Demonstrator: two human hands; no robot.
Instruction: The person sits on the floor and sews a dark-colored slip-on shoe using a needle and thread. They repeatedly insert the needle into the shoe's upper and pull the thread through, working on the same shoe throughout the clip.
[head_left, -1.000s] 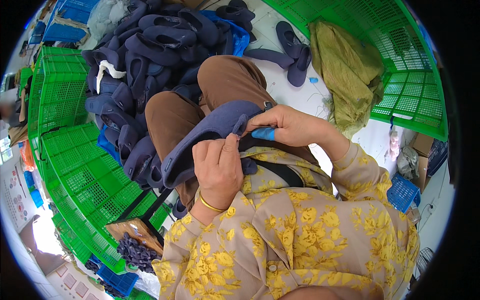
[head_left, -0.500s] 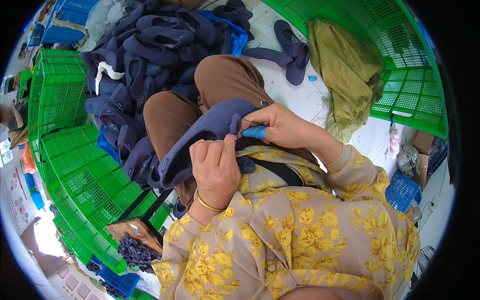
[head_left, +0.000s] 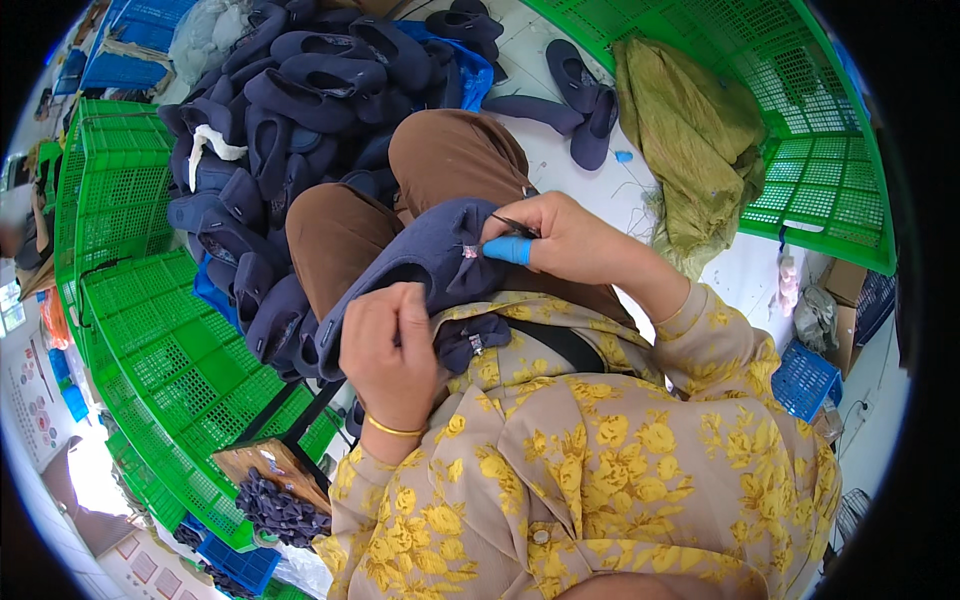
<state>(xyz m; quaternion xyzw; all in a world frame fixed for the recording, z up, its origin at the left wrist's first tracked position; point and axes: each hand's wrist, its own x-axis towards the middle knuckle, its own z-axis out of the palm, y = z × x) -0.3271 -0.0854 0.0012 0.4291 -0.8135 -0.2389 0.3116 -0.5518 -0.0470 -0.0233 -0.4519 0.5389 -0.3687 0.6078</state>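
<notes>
- Your left hand [head_left: 390, 345] has drawn back toward your left from the toe end of the navy slipper [head_left: 435, 235], uncovering a pale patch [head_left: 470, 252] that its fingertips were on half a second ago.
- One slipper is in work, lying slantwise above your lap, toe end toward your right hand [head_left: 507, 238] and heel end toward your left.
- Your right thumb and index finger are close together, clamped on the toe end just beside the pale patch (that thumb wears one blue wrap [head_left: 507, 250]). One thin dark item [head_left: 515, 226] shows at those fingers; you cannot tell its kind from here.
- Your left fingers are curled by the slipper's opening, thumb raised apart from them; whether they grip the edge cannot be told. One gold bangle [head_left: 392, 431] circles that wrist.
- One gathered navy piece [head_left: 462, 342] rests against your clothing, just below the slipper.
- Beyond your two brown-clad knees lies a heap of navy slippers [head_left: 315, 105], too tangled to count, with one white strip [head_left: 212, 143] on it.
- Three more navy slippers [head_left: 593, 140] lie apart on the floor, near one olive sack [head_left: 690, 130].
- One green crate [head_left: 810, 205] stands beyond that sack; at least two green crates [head_left: 190, 350] stand at your left.
</notes>
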